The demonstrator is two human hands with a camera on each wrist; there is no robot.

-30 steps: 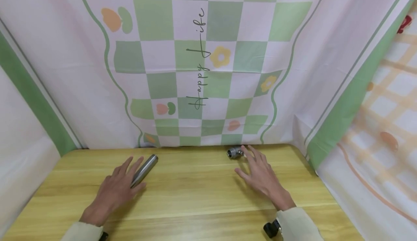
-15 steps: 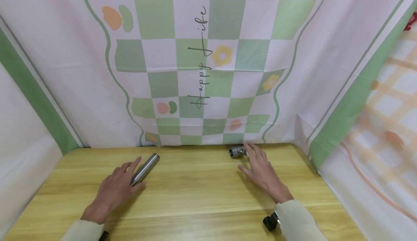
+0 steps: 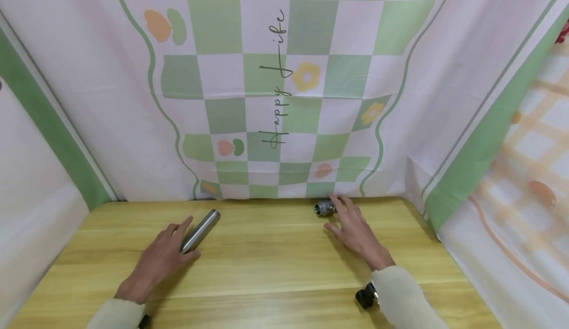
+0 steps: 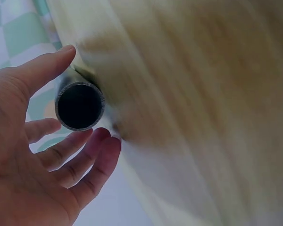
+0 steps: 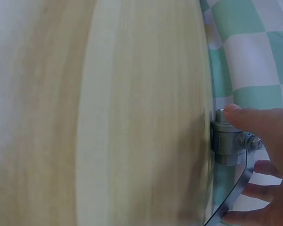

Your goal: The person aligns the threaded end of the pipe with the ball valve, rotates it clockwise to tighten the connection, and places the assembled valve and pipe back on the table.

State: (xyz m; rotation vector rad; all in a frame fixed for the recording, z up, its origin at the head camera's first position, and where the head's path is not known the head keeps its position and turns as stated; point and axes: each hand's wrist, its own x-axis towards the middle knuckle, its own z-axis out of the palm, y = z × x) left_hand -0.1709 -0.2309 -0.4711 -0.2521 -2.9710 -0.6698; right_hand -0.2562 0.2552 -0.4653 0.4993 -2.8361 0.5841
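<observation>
On the desk (image 3: 266, 265), fingers relaxed and released, the left hand (image 3: 157, 259) curves around a left tube (image 3: 202, 230), the right hand (image 3: 359, 234) beside a far-right valve (image 3: 324, 208).

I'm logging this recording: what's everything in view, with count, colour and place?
Wood-grain table: 1, yellow-brown, beneath everything
Metal tube: 1, silver-grey, table's left half, slanting
Lever-handled ball valve: 1, silver-grey, right half, far edge
"Happy Life" checkered cloth: 1, green and white, behind the table
Plaid cloth: 1, orange and white, far right
Sleeves: 2, pale beige, both forearms
Wrist devices: 2, black, one per wrist
Left hand: 1, bare, at the tube
Right hand: 1, bare, at the valve
</observation>
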